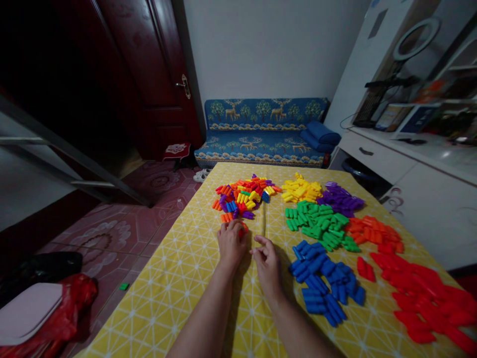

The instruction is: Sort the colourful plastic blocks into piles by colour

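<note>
My left hand (231,242) reaches the near edge of a mixed pile of bullet-shaped plastic building blocks (244,197). Its fingers are bent down around an orange building block (244,227), which shows partly beside the fingertips; the rest is hidden under the hand. Just to the right, my right hand (266,259) hovers over the tablecloth with loosely curved fingers and a gap between thumb and forefinger. Nothing shows in it. Blue blocks (324,273) lie nearest to its right side.
Sorted heaps of yellow (301,189), purple (340,200), green (320,223), orange (374,232) and red blocks (428,296) spread over the right half of the yellow patterned table (179,298). One green block (124,287) lies on the floor. A blue sofa (261,132) stands behind.
</note>
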Action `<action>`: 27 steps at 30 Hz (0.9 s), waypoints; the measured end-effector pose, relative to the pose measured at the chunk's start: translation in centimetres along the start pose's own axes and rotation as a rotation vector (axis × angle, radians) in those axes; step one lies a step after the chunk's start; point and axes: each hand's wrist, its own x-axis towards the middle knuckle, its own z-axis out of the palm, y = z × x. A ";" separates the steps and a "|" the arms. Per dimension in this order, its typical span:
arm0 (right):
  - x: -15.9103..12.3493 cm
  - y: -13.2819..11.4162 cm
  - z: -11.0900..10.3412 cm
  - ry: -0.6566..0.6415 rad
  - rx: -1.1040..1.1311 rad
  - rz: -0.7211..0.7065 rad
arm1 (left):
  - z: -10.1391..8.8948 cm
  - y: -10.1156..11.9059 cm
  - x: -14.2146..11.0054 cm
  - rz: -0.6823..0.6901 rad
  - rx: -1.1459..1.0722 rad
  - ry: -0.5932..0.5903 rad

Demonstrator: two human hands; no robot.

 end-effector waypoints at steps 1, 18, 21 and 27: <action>0.0 0.1 0.0 0.003 0.002 -0.001 | 0.0 0.0 0.0 -0.003 -0.007 0.002; 0.0 -0.4 -0.1 0.061 0.022 -0.024 | 0.4 0.3 -0.5 -0.033 -0.619 -0.008; -0.1 -0.7 -0.2 0.098 0.006 -0.040 | 0.2 1.2 -1.1 -0.028 -0.883 -0.103; -0.1 -0.5 -0.1 0.060 -0.026 -0.117 | 0.0 1.6 -1.4 -0.135 -1.051 -0.122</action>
